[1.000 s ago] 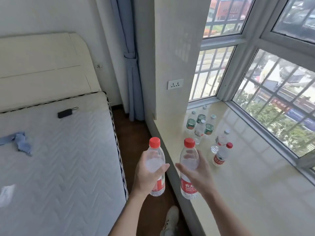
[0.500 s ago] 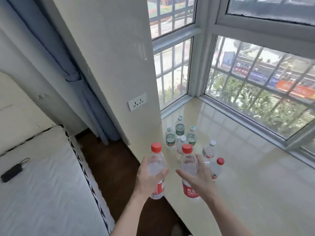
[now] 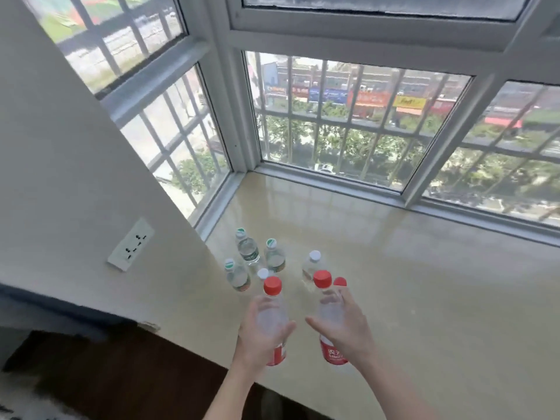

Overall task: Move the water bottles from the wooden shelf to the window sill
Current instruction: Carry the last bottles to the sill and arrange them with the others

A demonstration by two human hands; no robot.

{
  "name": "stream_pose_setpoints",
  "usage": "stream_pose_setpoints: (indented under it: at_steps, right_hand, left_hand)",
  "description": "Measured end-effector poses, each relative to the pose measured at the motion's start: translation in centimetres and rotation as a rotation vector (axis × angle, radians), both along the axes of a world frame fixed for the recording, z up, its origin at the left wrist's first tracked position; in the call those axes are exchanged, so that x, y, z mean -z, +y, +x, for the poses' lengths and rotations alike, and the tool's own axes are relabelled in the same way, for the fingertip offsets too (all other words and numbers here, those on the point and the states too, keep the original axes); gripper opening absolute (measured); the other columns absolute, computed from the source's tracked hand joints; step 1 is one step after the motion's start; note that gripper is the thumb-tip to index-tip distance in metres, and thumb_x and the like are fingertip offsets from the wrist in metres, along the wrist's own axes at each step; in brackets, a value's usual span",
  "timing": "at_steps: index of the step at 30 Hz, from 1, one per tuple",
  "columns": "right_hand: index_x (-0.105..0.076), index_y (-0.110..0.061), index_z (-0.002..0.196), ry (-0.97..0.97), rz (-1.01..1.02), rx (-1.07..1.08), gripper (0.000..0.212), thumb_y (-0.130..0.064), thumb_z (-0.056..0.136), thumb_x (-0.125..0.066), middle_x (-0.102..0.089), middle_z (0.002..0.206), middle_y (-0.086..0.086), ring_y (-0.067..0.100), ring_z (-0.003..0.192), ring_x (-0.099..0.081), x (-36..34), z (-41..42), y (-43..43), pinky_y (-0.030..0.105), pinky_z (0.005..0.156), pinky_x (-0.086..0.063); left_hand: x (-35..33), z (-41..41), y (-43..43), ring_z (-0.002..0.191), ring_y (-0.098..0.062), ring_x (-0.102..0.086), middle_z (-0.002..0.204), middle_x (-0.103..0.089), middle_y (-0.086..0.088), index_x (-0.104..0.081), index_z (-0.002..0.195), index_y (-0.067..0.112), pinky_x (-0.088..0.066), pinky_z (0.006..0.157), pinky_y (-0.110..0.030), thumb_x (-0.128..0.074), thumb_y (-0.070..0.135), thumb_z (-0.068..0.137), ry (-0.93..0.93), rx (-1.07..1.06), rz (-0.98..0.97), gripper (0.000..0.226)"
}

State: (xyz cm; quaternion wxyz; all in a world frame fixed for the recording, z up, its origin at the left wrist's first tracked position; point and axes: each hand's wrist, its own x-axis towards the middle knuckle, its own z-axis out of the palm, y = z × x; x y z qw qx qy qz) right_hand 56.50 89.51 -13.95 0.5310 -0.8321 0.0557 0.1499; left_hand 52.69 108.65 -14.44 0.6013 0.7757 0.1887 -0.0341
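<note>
Water bottles [image 3: 272,313] gripped, left hand [image 3: 262,338], right hand [image 3: 347,327], over glossy window sill [image 3: 424,298]; perhaps six more nearby.

The window sill [image 3: 424,283] is seen as smooth, glossy, stone-like beige, with reflections. The water bottles [image 3: 272,321] are made of clear plastic, with shiny red caps [image 3: 272,285]. The wall [image 3: 60,177] is painted matt.

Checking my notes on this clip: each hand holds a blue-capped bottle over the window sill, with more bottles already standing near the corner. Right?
The caps are red, not blue. The head view shows the left hand gripping the left bottle and the right hand the right bottle over the window sill, with other bottles standing near the corner.
</note>
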Motion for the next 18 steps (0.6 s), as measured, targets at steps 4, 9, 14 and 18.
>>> stream_pose_setpoints:
  at_steps: [4,9,14,18]
  right_hand:
    - [-0.052,-0.034,0.110,0.049,-0.020,0.118,0.061,-0.044,0.059,-0.084,-0.067,0.101,-0.014,-0.007,0.101,-0.058,0.6,-0.8,0.4,0.012,0.079,-0.038]
    - [-0.053,-0.030,0.096,0.098,-0.057,0.218,0.052,-0.043,0.058,-0.085,-0.066,0.102,-0.017,-0.001,0.097,-0.060,2.7,-1.6,1.2,0.028,0.084,-0.046]
    - [-0.058,-0.035,0.108,0.145,-0.022,0.262,0.060,-0.043,0.057,-0.089,-0.067,0.112,-0.022,-0.013,0.105,-0.056,7.7,-2.7,1.5,0.014,0.085,-0.043]
    - [-0.060,-0.038,0.108,0.169,-0.014,0.286,0.059,-0.032,0.059,-0.094,-0.065,0.108,-0.025,-0.019,0.103,-0.054,12.2,-2.9,1.6,0.001,0.078,-0.039]
  left_hand:
    - [1.7,1.3,1.2,0.105,0.015,-0.052,0.106,-0.059,0.035,-0.059,0.111,0.021,-0.038,0.091,-0.020,-0.092,0.034,0.061,0.026,0.096,-0.011,0.061]
    - [3.5,2.3,2.4,0.103,0.007,-0.056,0.108,-0.063,0.018,-0.058,0.108,0.024,-0.043,0.086,-0.017,-0.091,0.032,0.063,0.050,0.186,-0.051,0.056]
    - [7.1,3.0,2.8,0.099,0.000,-0.060,0.111,-0.064,0.007,-0.057,0.114,0.023,-0.046,0.077,-0.009,-0.091,0.024,0.064,0.063,0.244,-0.079,0.060]
    - [11.5,3.1,3.1,0.115,-0.006,-0.057,0.117,-0.064,0.010,-0.055,0.119,0.032,-0.046,0.100,-0.029,-0.092,0.030,0.064,0.088,0.257,-0.049,0.066]
